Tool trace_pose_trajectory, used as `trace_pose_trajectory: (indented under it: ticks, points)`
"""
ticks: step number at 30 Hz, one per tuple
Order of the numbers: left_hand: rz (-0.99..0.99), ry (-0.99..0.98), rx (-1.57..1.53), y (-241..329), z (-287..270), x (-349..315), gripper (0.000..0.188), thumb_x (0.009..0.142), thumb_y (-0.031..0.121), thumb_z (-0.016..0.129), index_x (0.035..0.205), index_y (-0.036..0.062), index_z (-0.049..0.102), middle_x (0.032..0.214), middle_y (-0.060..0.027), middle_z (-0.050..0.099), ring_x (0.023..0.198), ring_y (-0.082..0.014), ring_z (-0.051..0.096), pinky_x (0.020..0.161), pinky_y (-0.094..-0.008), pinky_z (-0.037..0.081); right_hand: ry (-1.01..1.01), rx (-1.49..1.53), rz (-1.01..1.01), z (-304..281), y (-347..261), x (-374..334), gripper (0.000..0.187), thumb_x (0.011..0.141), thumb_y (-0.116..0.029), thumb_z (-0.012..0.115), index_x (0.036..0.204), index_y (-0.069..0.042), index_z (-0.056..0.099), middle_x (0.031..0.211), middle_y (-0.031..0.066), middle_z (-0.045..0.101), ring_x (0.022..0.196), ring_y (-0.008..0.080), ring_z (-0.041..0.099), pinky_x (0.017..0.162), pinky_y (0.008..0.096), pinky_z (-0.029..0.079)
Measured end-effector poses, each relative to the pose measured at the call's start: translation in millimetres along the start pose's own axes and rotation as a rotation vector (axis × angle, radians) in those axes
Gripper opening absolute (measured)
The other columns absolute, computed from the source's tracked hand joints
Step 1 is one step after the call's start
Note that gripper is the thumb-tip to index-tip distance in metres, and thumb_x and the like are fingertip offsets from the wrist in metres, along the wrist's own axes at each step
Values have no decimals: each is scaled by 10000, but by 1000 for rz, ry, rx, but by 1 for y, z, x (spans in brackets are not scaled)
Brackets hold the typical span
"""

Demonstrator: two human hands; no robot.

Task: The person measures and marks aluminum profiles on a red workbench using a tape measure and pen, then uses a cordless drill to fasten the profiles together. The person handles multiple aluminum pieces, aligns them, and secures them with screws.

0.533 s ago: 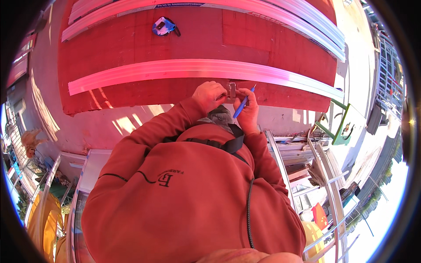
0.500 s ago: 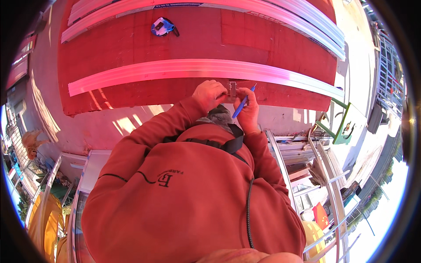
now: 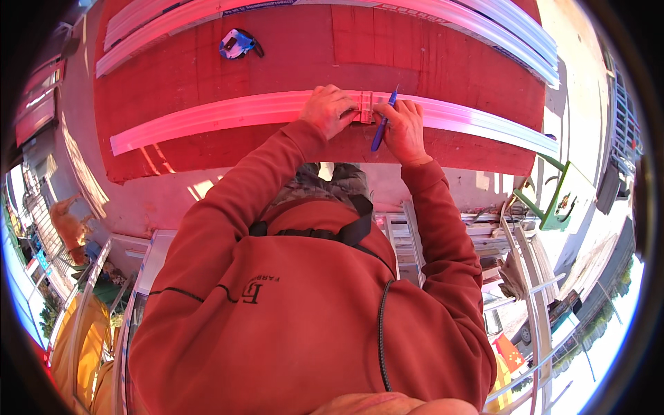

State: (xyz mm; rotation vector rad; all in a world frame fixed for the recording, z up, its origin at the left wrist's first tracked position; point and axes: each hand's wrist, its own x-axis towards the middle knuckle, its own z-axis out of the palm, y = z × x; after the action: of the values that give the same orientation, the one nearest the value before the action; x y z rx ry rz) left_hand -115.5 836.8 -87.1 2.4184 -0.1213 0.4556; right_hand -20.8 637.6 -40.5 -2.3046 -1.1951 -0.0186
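A long pale metal profile (image 3: 228, 117) lies across the near part of the red-covered table. Against its near edge, at the middle, is a small metal fitting (image 3: 366, 109) with prongs; its exact kind is too small to tell. My left hand (image 3: 326, 112) pinches the fitting's left side between thumb and fingers. From the right, the fingertips of my right hand (image 3: 404, 131) reach the fitting's other side. That hand also grips a blue pen (image 3: 382, 126), which slants with its tip pointing away from me.
More long profiles (image 3: 443, 33) lie along the table's far side. A blue-and-white tape measure (image 3: 237, 44) rests on the red table cover (image 3: 290, 72). A green metal stand (image 3: 561, 197) is beyond the right end. A brown dog (image 3: 67, 225) stands on the ground at left.
Both hands have moved away from my body, bringing the fitting from in front of the table edge onto the profile. The pen has travelled along in my right hand.
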Motion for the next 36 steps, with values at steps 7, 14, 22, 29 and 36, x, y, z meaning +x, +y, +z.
trace_pose_trajectory:
  ticks: [7, 14, 22, 29, 36]
  points:
    - [-39, -17, 8, 9, -4, 2, 187, 722, 123, 789, 866, 150, 673, 915, 24, 669, 899, -207, 606, 795, -361, 443, -56, -5, -90, 2, 11, 9, 219, 746, -56, 685, 945, -149, 689, 821, 67, 580, 842, 293, 572, 800, 417, 415]
    - [-27, 13, -11, 10, -5, 3, 193, 713, 117, 788, 859, 147, 666, 902, 22, 674, 852, -202, 622, 775, -357, 443, -71, 6, -103, 3, 13, 12, 193, 756, -53, 611, 892, -165, 693, 814, 63, 572, 828, 287, 570, 790, 418, 432]
    - [-18, 30, -28, 10, -6, 4, 192, 716, 111, 786, 862, 147, 667, 903, 16, 679, 846, -202, 628, 763, -352, 441, -69, 11, -108, 4, 15, 11, 141, 755, -85, 672, 877, -156, 681, 799, 61, 567, 824, 282, 570, 783, 412, 420]
    - [-21, 7, -18, 7, -4, 1, 202, 721, 119, 786, 885, 146, 672, 914, 18, 684, 859, -201, 628, 771, -355, 443, -71, 29, -106, 3, 14, 12, 147, 750, -76, 685, 876, -151, 676, 796, 62, 567, 822, 282, 569, 783, 407, 410]
    - [-25, 1, -18, 10, -5, 1, 210, 719, 110, 786, 892, 146, 672, 930, 15, 691, 871, -204, 634, 778, -356, 445, -68, 90, -54, -2, 18, 8, 232, 753, -38, 670, 963, -135, 682, 839, 70, 600, 842, 298, 577, 809, 414, 424]
